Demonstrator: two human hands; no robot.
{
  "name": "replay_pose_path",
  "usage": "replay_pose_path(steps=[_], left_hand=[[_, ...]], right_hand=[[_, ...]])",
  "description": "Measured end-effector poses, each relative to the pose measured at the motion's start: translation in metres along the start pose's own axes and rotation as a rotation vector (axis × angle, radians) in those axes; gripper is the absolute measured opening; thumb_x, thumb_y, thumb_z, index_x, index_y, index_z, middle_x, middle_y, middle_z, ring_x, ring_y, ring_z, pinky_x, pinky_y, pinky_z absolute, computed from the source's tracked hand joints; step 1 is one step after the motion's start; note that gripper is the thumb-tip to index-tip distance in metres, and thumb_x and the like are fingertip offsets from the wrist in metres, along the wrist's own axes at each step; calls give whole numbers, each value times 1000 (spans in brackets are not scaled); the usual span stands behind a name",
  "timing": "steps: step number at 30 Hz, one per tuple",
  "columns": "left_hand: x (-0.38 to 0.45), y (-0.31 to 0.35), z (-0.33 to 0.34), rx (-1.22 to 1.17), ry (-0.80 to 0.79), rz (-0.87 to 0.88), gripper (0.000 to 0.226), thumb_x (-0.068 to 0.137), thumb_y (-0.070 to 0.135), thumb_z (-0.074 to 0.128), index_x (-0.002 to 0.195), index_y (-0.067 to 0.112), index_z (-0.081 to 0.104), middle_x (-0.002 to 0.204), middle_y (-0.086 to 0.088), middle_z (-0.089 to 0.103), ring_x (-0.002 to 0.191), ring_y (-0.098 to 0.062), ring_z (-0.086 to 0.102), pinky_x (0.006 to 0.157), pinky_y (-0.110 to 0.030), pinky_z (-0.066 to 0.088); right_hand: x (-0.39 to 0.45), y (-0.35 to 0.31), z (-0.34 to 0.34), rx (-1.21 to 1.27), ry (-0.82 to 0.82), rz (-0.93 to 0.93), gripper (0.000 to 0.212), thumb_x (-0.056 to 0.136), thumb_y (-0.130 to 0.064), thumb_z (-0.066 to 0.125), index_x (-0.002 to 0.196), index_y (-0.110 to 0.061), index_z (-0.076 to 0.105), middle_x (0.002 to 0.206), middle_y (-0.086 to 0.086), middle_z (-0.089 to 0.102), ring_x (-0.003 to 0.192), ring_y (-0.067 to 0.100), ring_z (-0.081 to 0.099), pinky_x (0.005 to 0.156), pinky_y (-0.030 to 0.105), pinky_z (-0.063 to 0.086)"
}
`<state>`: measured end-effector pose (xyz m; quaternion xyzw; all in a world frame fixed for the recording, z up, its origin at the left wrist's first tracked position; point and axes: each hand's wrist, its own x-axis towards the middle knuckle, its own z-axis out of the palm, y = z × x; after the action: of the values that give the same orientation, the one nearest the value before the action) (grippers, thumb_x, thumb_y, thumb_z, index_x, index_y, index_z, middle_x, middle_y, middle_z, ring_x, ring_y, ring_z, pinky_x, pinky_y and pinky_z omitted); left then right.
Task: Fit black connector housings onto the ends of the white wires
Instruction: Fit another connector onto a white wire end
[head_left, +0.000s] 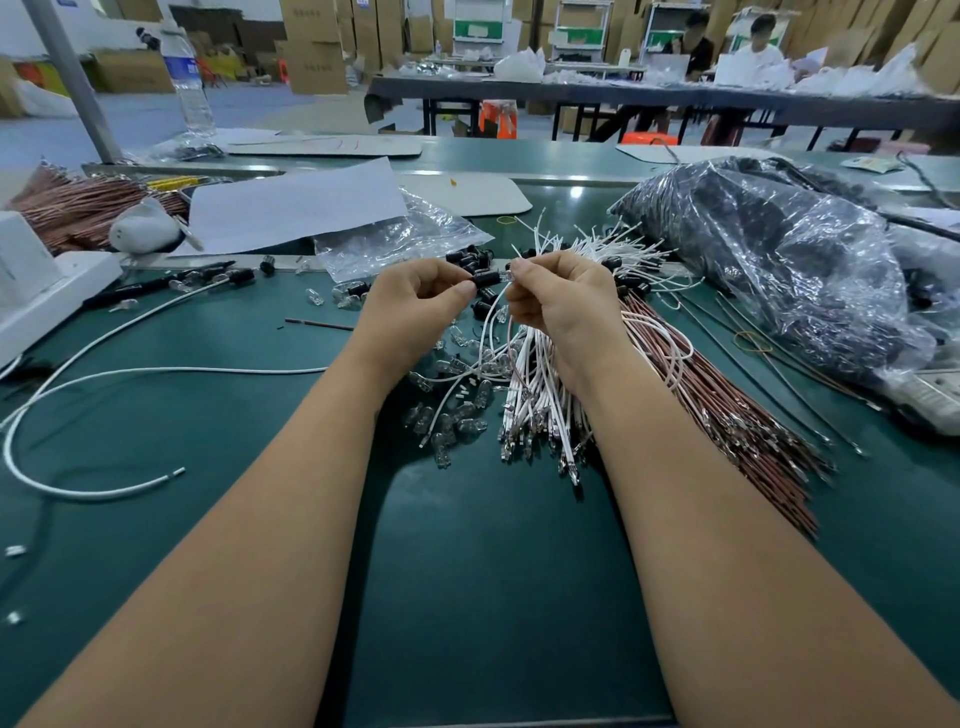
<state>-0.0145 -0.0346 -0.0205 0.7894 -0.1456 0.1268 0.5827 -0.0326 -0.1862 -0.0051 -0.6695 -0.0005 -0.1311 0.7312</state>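
My left hand (415, 301) pinches a black connector housing (487, 277) held level between both hands. My right hand (558, 296) pinches a small clear bulb (506, 276) at the housing's right end. A white wire (488, 325) hangs from the housing down to the table. Under my right hand lies a bundle of white wires (535, 405) with metal terminals. Loose black housings (467, 258) lie just behind my hands, and clear bulbs (447, 421) are scattered in front of my left wrist.
A bundle of brown wires (727, 410) fans out to the right. A large plastic bag of dark parts (779, 249) fills the right side. A long white cable (104, 384) loops at left. Paper sheets (291, 208), a white device (41, 291) and a water bottle (189, 83) stand behind.
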Motion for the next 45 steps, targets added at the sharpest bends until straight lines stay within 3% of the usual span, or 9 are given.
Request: replay_pose_path(steps=[7,13,21,26,35,45], left_hand=[[-2,2,-1,-8,-11,33,5,88,11,68,87,15,69,72,-6,63,67,-15,54,67,-28,45],[0,-2,-3,-32,-19,45,9,86,10,70,86,19,70,73,1,70,63,-2,62,67,-16,51],[2,-4,-4,-65,-13,43,11,83,11,74,81,22,72,71,5,69,59,1,58,63,-14,49],[2,-5,-4,-88,-8,31,6,84,14,73,80,19,72,69,3,70,46,5,51,49,-6,38],[0,-4,-3,-179,9,-15,6,80,9,75,84,10,72,68,7,70,65,0,64,66,-11,48],[2,-4,0,-183,20,-47,6,82,11,74,87,9,71,72,3,70,64,2,64,65,-8,46]], right_hand=[[1,2,2,-34,-13,-21,12,90,-7,64,78,-9,61,66,4,62,54,8,57,54,17,49],[1,2,0,-21,-39,-10,13,92,-8,62,79,-9,62,65,3,64,54,9,58,58,21,52],[1,1,1,-43,-32,2,14,93,-7,62,79,-9,61,68,4,63,55,8,59,57,18,51],[1,1,-1,-56,-57,3,15,93,-7,62,78,-9,60,67,4,63,51,5,57,54,17,49],[3,3,3,11,-52,69,15,94,-8,59,80,-9,58,68,4,62,56,11,56,61,25,52],[1,2,1,49,-124,59,16,94,-5,58,78,-7,56,63,5,62,52,14,56,58,25,52]])
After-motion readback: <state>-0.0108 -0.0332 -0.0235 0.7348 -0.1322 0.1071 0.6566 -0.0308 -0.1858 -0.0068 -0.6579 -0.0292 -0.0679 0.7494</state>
